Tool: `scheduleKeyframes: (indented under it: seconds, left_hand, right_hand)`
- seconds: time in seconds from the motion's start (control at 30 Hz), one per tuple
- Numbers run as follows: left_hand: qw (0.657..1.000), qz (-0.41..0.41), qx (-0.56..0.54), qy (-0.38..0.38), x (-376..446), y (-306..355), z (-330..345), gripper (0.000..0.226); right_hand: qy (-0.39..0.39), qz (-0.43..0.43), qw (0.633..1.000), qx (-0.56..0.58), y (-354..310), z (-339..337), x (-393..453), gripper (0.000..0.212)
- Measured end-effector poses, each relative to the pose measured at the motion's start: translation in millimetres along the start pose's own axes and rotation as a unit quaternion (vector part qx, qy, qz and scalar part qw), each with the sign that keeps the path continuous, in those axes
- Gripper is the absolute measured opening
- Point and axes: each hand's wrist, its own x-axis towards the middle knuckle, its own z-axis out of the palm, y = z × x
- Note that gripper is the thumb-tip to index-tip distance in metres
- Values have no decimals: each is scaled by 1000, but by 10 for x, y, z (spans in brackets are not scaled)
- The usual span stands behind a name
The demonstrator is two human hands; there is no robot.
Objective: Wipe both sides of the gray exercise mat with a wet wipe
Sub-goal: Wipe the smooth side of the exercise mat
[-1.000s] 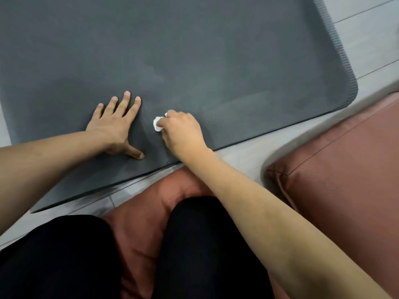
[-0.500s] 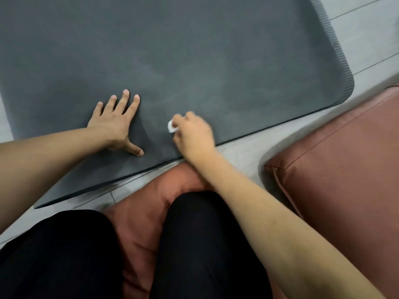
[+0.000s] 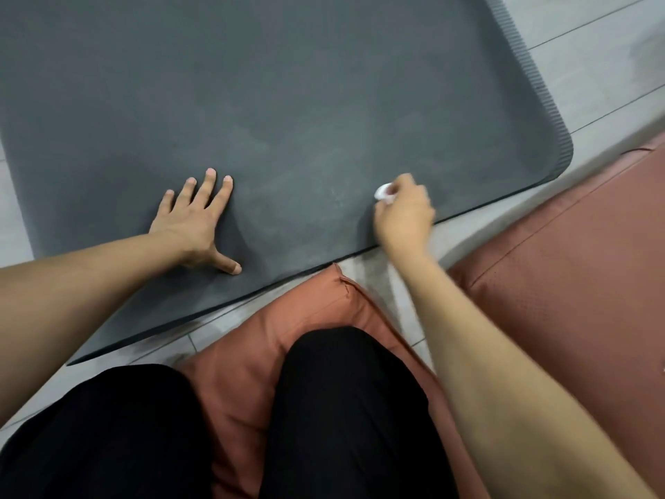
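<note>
Mat: gray mat (image 3: 288,102) lies flat on the pale tiled floor (image 3: 593,66), filling most of the view; ribbed edge and rounded corner at right; near edge runs diagonally just ahead of the knees.
Left hand: left hand (image 3: 196,221) palm-down on the mat near its front edge, fingers straight and spread, thumb out to the side; holds nothing.
Right hand: right hand (image 3: 405,214) over the mat's near edge, right of the left hand and well apart from it; fingers curled, pinching the wipe; hand blurred.
Wipe: small white wadded wipe (image 3: 383,191) shows at the fingertips, against the mat surface.
Surface: faint lighter streaks on the mat between the hands.
Seat: person in black trousers (image 3: 342,408) on a rust cushion (image 3: 244,354); second rust cushion (image 3: 575,282) at right.
</note>
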Motion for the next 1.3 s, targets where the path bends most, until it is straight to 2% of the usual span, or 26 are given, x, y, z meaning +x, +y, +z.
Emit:
scheduleKeyframes:
  seconds: [0.13, 0.23, 0.27, 0.3, 0.33, 0.4, 0.43, 0.5, 0.53, 0.6, 0.7, 0.8, 0.87, 0.97, 1.13, 1.3]
  left_hand:
    - [999, 22, -27, 11, -4, -93, 68, 157]
    - [999, 32, -39, 18, 2, -137, 87, 156]
    - [998, 34, -43, 20, 5, -148, 90, 156]
    - [998, 36, -47, 25, 6, -154, 93, 156]
    - [998, 37, -52, 29, 5, -163, 98, 156]
    - [996, 44, -61, 37, -3, -188, 111, 155]
    - [996, 49, -64, 47, -8, -208, 136, 154]
    - [992, 58, -74, 79, -11, -262, 216, 152]
    - [990, 66, -82, 93, -8, -294, 255, 150]
    - [986, 85, -97, 106, 10, -349, 322, 147]
    - [983, 98, -106, 111, -9, -363, 363, 136]
    - [974, 113, -128, 146, 0, -502, 286, 92]
    - [965, 89, -87, 230, 145, -735, 171, 66]
    - [948, -5, 6, 317, 599, -1228, -126, 58]
    - [938, -136, 11, 318, 1461, -1954, -826, 64]
    - [914, -243, -68, 319, 2244, -2595, -1388, 72]
  right_hand:
    - [-141, -215, 966, -18, -606, 292, -676, 17]
    - [-209, -328, 921, -28, -518, 109, -439, 13]
    - [-208, -359, 909, -35, -416, 40, -311, 12]
    - [-185, -365, 911, -43, -284, -3, -175, 11]
    - [-140, -337, 930, -47, -139, -33, -30, 11]
    - [-34, -188, 981, -30, 110, -109, 225, 11]
    - [4, -99, 995, -6, 193, -140, 303, 11]
    - [51, 18, 998, 37, 176, -114, 311, 11]
    - [64, 26, 996, 53, 59, -48, 234, 11]
    - [52, -72, 992, 85, -303, 221, -46, 9]
    - [-50, -298, 951, 62, -771, 618, -472, 17]
    - [-48, -400, 915, 34, -971, 774, -302, 15]
    - [-33, -406, 913, 35, -1162, 849, -72, 15]
    - [-13, -391, 919, 49, -1709, 1064, 324, 22]
    - [5, -365, 929, 58, -2642, 1381, 1024, 19]
    - [-1, -339, 939, 51, -3372, 1584, 1673, 14]
